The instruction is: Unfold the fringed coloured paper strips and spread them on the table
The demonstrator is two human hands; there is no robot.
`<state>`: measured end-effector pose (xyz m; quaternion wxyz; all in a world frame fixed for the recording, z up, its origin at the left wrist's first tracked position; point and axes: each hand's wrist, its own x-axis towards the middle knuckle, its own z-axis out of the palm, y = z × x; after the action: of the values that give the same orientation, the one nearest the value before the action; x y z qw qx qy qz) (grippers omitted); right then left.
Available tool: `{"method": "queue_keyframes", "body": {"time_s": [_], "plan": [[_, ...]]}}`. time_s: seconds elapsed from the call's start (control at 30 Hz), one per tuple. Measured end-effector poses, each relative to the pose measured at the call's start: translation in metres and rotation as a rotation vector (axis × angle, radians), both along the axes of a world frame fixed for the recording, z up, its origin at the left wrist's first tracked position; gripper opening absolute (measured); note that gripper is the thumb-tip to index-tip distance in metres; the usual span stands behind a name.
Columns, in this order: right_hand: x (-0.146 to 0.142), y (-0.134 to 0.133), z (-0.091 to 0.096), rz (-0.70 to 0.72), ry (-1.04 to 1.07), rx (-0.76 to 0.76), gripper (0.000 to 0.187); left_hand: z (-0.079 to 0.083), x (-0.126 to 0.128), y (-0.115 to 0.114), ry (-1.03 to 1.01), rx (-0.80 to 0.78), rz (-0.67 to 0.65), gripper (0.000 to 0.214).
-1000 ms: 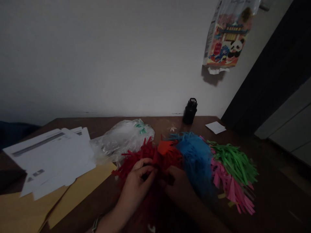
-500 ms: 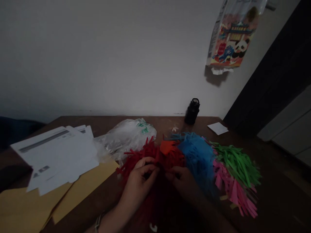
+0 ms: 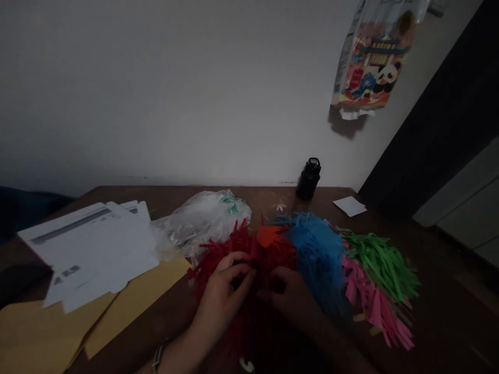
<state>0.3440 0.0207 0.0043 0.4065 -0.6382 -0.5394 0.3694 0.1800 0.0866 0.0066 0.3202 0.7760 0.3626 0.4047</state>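
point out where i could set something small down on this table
Bare brown tabletop shows to the right of the green fringed paper and pink fringed paper, and between the flat tan sheets and the left hand. Crowded: the centre, with red fringed paper, blue fringed paper and the right hand.

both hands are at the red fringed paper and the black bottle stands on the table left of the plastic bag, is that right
Not quite: the head view shows the black bottle right of the plastic bag, not left. It does stand on the table, and the left hand and right hand are at the red fringed paper.
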Motion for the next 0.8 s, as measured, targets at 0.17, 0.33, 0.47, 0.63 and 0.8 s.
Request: {"method": "queue_keyframes", "body": {"time_s": [0.17,0.33,0.47,0.63,0.8], "plan": [[-0.0096,-0.0036,-0.0021,0.0,-0.159,0.098,0.011,-0.0004,-0.0004,-0.0014,-0.019,0.003,-0.006,0.022],[-0.0096,-0.0025,-0.0057,0.001,-0.183,0.152,0.008,0.0023,-0.0002,-0.0024,-0.017,0.033,-0.007,0.022],[-0.0055,-0.0002,-0.0043,-0.019,-0.09,0.091,0.014,0.0017,0.0002,-0.0014,-0.019,0.042,-0.003,0.023],[-0.0049,0.001,-0.0021,-0.002,0.021,0.033,0.022,-0.0007,-0.0007,-0.0016,-0.016,0.014,-0.014,0.021],[-0.007,0.0,-0.0037,-0.006,0.065,-0.015,0.02,-0.0012,-0.0022,-0.0023,-0.012,0.01,-0.026,0.021]]}}
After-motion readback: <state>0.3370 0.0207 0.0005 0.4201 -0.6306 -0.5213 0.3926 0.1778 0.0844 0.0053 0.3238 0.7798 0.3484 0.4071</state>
